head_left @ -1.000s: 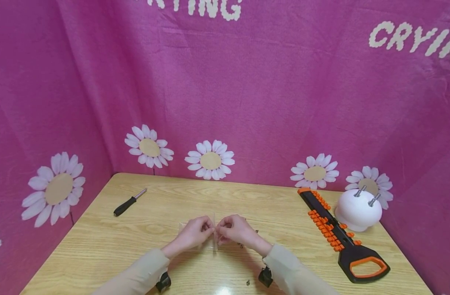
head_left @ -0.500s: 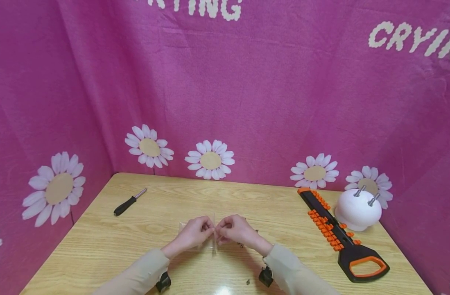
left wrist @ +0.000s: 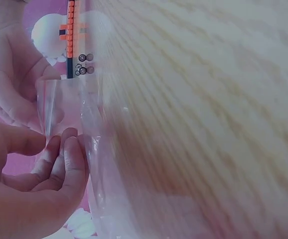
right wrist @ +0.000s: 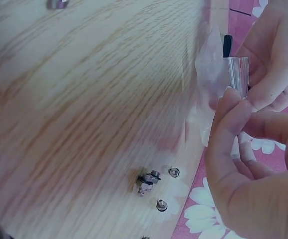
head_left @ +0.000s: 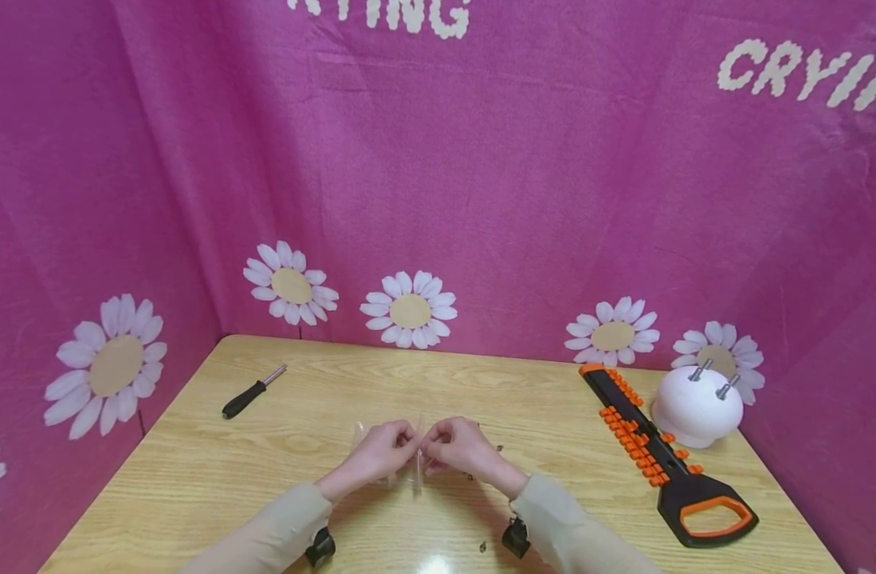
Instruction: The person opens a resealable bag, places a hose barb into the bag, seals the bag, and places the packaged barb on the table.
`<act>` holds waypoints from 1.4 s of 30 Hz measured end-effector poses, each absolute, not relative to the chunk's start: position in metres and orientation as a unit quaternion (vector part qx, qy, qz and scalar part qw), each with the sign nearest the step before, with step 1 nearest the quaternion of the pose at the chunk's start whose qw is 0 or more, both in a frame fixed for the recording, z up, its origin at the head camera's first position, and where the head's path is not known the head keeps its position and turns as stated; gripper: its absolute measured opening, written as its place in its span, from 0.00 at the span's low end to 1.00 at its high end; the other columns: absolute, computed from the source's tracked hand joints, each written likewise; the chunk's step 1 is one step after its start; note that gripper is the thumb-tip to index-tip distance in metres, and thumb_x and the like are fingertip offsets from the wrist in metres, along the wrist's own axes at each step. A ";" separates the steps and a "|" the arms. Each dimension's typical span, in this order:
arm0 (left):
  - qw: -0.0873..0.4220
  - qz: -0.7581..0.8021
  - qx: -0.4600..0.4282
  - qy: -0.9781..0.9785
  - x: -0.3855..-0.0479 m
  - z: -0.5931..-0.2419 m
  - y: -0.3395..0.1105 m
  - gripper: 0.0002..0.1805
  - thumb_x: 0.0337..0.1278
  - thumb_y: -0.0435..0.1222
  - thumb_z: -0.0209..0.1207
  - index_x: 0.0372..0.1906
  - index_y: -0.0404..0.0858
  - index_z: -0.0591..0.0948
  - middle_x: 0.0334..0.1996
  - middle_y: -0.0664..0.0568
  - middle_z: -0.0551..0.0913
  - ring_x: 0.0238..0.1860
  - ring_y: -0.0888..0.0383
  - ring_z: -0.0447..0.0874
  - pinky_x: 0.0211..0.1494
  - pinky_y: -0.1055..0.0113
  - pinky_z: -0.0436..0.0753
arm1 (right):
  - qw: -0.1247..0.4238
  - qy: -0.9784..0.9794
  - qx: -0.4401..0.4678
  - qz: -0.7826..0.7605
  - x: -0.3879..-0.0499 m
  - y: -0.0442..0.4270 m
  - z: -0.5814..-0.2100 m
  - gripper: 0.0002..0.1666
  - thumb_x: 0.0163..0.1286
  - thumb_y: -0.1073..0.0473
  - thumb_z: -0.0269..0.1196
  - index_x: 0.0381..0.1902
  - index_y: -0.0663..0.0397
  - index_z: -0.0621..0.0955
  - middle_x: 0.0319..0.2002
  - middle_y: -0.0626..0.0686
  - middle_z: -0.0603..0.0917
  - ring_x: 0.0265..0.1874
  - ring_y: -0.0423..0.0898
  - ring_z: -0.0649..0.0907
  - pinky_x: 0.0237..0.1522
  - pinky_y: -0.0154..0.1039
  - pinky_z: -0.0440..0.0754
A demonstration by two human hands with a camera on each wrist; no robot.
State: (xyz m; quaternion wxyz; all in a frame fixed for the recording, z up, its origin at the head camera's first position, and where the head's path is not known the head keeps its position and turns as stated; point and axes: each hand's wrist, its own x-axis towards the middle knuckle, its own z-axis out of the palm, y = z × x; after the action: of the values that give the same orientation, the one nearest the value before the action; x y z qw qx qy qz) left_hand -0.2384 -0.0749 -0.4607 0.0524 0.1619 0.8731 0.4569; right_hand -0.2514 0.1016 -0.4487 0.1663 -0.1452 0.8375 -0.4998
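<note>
A clear plastic bag (head_left: 418, 472) with a red line along its top edge stands between the two hands over the middle of the table. My left hand (head_left: 380, 453) pinches its upper edge from the left, thumb against curled fingers, in the left wrist view the bag (left wrist: 67, 107) hanging beside those fingers. My right hand (head_left: 462, 450) pinches the same edge from the right, fingertips close to the left hand's. In the right wrist view the bag (right wrist: 211, 79) looks thin and crinkled. Whether anything lies inside it I cannot tell.
Several small metal parts (right wrist: 149, 181) lie on the table (head_left: 194, 494) beside and under the right hand, one (head_left: 483, 547) nearer the front. A black screwdriver (head_left: 244, 399) lies back left. At right are a black-and-orange tool (head_left: 706, 510) and a white rounded object (head_left: 698, 406) with metal pins.
The bag has shifted and spread slightly between the fingers, its left part rising a little behind the left hand. Both hands stay almost where they were.
</note>
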 end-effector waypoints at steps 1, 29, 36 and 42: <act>0.053 0.455 0.161 0.874 -0.239 -0.461 -0.075 0.11 0.68 0.37 0.56 0.36 0.33 0.81 0.27 0.50 0.83 0.26 0.63 0.73 0.27 0.74 0.72 | 0.165 0.839 -0.145 -0.499 -0.251 0.102 -0.448 0.08 0.68 0.65 0.60 0.36 0.67 0.83 0.29 0.57 0.88 0.25 0.47 0.88 0.32 0.39 0.87; 0.061 0.449 0.152 0.878 -0.245 -0.465 -0.071 0.06 0.51 0.31 0.56 0.25 0.33 0.81 0.21 0.49 0.82 0.22 0.63 0.72 0.29 0.72 0.72 | 0.138 0.862 -0.118 -0.474 -0.249 0.098 -0.443 0.07 0.64 0.66 0.64 0.33 0.67 0.86 0.28 0.61 0.89 0.24 0.51 0.89 0.30 0.39 0.87; 0.058 0.445 0.162 0.879 -0.245 -0.464 -0.071 0.06 0.52 0.31 0.56 0.25 0.34 0.80 0.21 0.49 0.82 0.23 0.62 0.71 0.28 0.72 0.70 | 0.132 0.861 -0.127 -0.475 -0.251 0.100 -0.444 0.07 0.63 0.66 0.64 0.33 0.67 0.87 0.28 0.61 0.89 0.24 0.51 0.89 0.30 0.39 0.87; 0.059 0.433 0.156 0.886 -0.245 -0.463 -0.073 0.07 0.55 0.32 0.55 0.26 0.35 0.80 0.21 0.55 0.77 0.24 0.63 0.69 0.28 0.73 0.68 | 0.141 0.853 -0.122 -0.488 -0.253 0.103 -0.446 0.07 0.64 0.66 0.63 0.34 0.68 0.86 0.27 0.59 0.89 0.23 0.47 0.89 0.31 0.39 0.87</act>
State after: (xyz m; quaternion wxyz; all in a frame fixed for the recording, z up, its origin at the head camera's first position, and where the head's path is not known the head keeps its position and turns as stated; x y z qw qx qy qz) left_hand -0.2449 -0.0728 -0.4629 0.0589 0.1560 0.8860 0.4327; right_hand -0.2534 0.1030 -0.4461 0.1408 -0.1222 0.8528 -0.4879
